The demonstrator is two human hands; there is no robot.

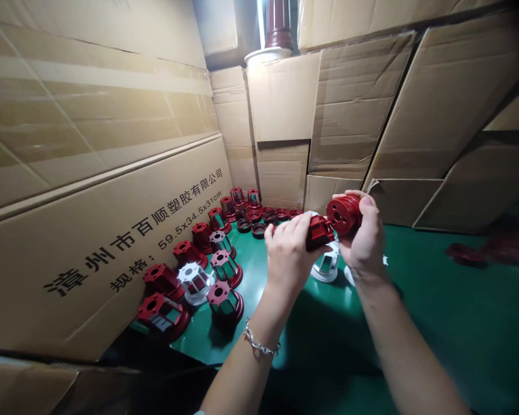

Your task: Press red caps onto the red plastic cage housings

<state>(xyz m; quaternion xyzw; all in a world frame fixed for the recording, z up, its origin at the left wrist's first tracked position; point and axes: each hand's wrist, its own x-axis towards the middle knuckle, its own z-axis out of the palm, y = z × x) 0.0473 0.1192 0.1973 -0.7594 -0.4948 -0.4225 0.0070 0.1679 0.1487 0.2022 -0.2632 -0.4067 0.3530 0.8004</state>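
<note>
My left hand [289, 245] is wrapped round a red plastic lantern frame [319, 231], tipped on its side. In my right hand [367, 239] is a round red cap [345, 214] with holes in its face, gripped between thumb and fingers. The two red parts are close together over the table; whether they touch I cannot tell. A white lantern frame [326, 265] stands on the table below my hands, partly covered by them. My fingertips on the far side of both parts are hidden.
Red and white lantern frames [225, 268] stand in rows along a printed carton [112, 248] on the left of the green table [424, 300]. Dark red rings [259, 229] lie at the back. Stacked cartons [281, 104] wall the far side. Blurred red parts [480, 253] lie right.
</note>
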